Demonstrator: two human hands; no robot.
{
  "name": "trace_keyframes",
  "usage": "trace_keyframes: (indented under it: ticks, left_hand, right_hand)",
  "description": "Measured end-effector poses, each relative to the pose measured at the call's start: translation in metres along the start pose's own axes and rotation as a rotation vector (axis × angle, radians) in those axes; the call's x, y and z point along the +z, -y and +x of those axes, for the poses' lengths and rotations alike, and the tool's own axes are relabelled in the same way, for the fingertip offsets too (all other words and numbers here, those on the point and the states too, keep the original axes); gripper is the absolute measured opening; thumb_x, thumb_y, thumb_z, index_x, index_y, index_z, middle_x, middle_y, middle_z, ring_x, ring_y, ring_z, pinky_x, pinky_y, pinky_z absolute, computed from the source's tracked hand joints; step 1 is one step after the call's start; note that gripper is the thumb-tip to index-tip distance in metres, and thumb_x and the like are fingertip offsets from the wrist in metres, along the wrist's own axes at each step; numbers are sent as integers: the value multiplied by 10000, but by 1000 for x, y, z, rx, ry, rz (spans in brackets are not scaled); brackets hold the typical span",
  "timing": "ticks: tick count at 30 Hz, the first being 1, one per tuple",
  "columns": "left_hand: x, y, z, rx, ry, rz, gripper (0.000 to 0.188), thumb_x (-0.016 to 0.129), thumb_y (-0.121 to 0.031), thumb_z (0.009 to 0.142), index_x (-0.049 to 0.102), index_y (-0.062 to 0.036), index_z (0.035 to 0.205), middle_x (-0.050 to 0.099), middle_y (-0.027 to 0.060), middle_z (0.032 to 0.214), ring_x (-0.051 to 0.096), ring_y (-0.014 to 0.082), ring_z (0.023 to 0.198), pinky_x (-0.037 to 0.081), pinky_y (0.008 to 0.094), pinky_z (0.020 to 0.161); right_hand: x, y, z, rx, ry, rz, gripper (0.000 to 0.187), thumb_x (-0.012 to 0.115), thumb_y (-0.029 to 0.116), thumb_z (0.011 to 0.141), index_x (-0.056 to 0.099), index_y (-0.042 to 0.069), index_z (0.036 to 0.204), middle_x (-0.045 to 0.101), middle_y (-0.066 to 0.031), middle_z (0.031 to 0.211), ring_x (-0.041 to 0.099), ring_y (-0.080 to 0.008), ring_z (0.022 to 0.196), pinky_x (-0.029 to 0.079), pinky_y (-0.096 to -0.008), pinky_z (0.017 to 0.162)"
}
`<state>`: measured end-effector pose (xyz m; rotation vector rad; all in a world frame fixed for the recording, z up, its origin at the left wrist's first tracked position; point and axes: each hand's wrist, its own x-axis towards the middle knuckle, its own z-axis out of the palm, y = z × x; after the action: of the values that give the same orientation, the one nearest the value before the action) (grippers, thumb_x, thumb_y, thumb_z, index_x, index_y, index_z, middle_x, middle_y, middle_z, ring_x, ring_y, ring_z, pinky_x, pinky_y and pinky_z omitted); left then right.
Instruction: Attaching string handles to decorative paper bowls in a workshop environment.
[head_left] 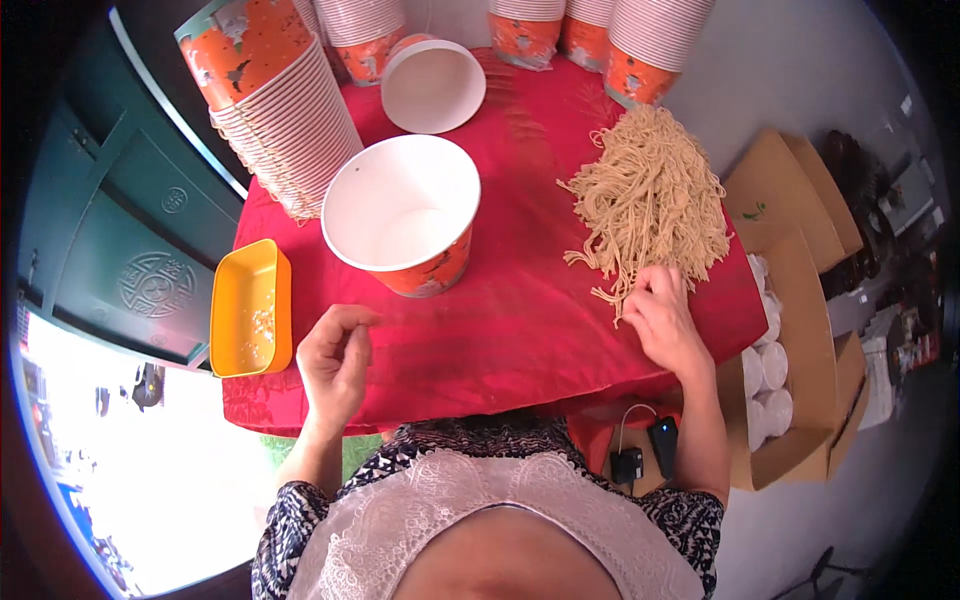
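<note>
in the head view, the left hand [337, 362] is left of the middle of the frame, over the red cloth [470, 350], with its fingers curled in, and i cannot tell if they pinch anything. the right hand [664, 318], right of the middle, is at the bottom edge of the big pile of tan strands [655, 195], its fingers bent, and i cannot tell if they pinch some strands. the big white and orange tub [400, 205] stands with its mouth up near the top middle, and the yellow box [226, 310] is at the left, just beside a tall stack of tubs [285, 125] in the upper left.
</note>
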<state>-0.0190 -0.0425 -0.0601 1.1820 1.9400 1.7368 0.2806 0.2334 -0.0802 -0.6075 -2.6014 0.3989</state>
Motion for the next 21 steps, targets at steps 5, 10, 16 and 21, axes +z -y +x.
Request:
trace_keyframes:
  ticks: [5,10,16,21]
  left_hand:
    - [10,-15,4,3,137,78,145,549,62,934,665,21,1010,591,22,797,510,45,652,419,225,579]
    - [24,-32,16,12,329,72,195,646,14,908,642,11,1103,623,54,865,541,62,643,445,230,580]
    - [31,-46,22,5,490,9,303,733,-24,883,613,33,1155,612,35,771,555,52,600,483,244,592]
    - [35,-47,23,146,433,45,108,700,-3,896,652,14,991,626,79,768,611,128,668,501,287,634]
  right_hand:
    - [9,77,22,-222,-140,108,185,770,69,742,598,75,811,558,-76,1091,498,-300,1105,375,-445,936]
    - [24,128,51,-299,-374,388,183,742,12,767,579,60,835,567,-75,987,516,-285,958,402,-416,855]
    - [34,143,58,-290,-380,485,173,737,15,773,582,64,830,563,-71,963,516,-268,927,394,-404,823]
    - [36,144,60,-317,-357,478,170,731,19,793,588,69,869,597,-61,956,547,-264,918,395,-403,812]
